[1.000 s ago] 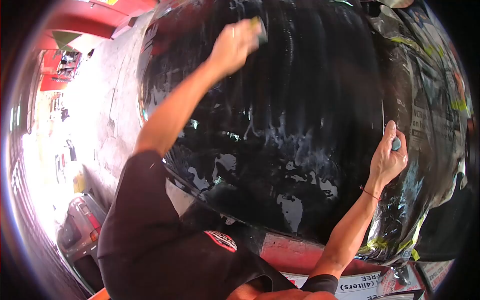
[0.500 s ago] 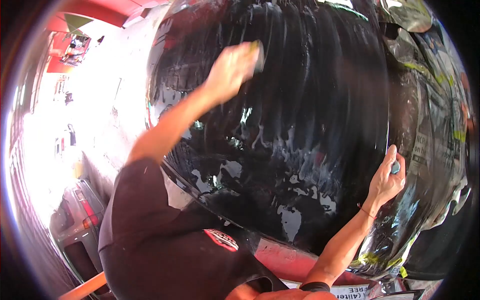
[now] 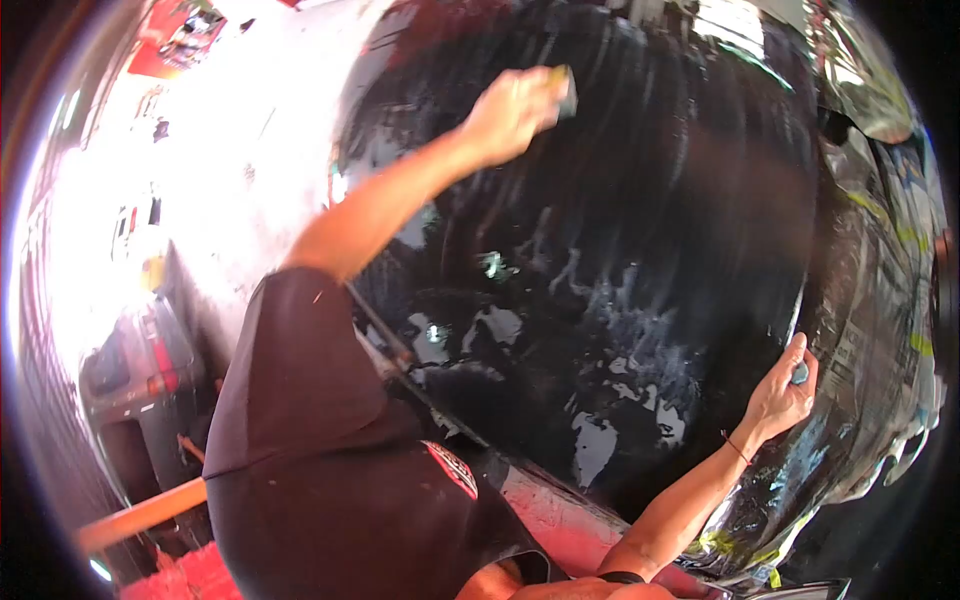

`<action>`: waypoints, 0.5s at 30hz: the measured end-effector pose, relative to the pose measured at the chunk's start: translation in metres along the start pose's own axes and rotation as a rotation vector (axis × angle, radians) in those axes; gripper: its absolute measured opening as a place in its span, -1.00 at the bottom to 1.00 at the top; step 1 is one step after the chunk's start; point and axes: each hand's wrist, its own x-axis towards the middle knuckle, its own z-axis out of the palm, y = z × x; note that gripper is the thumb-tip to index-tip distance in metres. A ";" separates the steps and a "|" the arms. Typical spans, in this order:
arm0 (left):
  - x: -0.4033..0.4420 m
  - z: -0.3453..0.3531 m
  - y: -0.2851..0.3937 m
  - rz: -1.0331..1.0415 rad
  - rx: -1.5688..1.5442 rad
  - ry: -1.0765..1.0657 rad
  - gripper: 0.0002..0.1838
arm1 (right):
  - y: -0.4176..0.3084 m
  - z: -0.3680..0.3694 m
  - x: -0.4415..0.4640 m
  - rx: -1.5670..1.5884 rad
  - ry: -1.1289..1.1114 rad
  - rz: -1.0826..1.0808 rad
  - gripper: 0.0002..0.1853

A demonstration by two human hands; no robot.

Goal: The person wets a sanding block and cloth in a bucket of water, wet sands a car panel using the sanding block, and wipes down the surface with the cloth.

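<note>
My left hand (image 3: 512,115) is closed around a small yellow-and-grey pad (image 3: 566,92). It holds the pad against the upper part of a wet, glossy black car panel (image 3: 690,230). Whitish streaks and water patches run over the panel's surface. At the panel's right edge, my right hand (image 3: 782,395) grips a small blue-grey piece (image 3: 799,373). The fingers cover most of that piece, so its kind is unclear. The right thumb points up along the edge.
Newspaper and plastic masking (image 3: 865,330) with yellow tape cover the part right of the panel. A dark vehicle with a red tail light (image 3: 165,365) stands at the lower left. An orange bar (image 3: 145,515) and a red surface (image 3: 190,575) lie below it.
My left hand has moved farther up the panel with the pad. My right hand stays by the panel's edge, still holding the blue-grey piece. The whole view has shifted and turned slightly.
</note>
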 end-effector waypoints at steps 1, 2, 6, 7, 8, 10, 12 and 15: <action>-0.055 -0.009 0.015 0.030 -0.076 0.026 -0.57 | 0.004 0.004 0.000 -0.019 0.047 -0.068 -0.55; -0.100 -0.023 0.038 -0.019 -0.118 -0.006 -0.58 | 0.008 0.006 0.000 -0.004 0.041 -0.107 -0.55; -0.184 -0.073 0.092 -0.178 -0.245 -0.163 -0.53 | 0.010 0.007 0.001 -0.002 0.074 -0.207 -0.56; -0.185 -0.079 0.093 -0.164 -0.244 -0.184 -0.54 | 0.008 0.007 0.000 -0.026 0.086 -0.215 -0.57; -0.186 -0.080 0.093 -0.142 -0.245 -0.200 -0.56 | 0.010 0.008 0.000 -0.022 0.092 -0.227 -0.58; -0.196 -0.065 0.099 -0.109 -0.156 -0.065 -0.58 | 0.013 0.011 0.000 -0.003 0.124 -0.294 -0.60; -0.210 -0.056 0.107 -0.119 -0.007 0.113 -0.61 | 0.015 0.012 -0.001 0.001 0.119 -0.322 -0.63; -0.212 -0.053 0.102 -0.159 -0.042 0.127 -0.57 | 0.012 0.012 -0.003 -0.047 0.131 -0.373 -0.63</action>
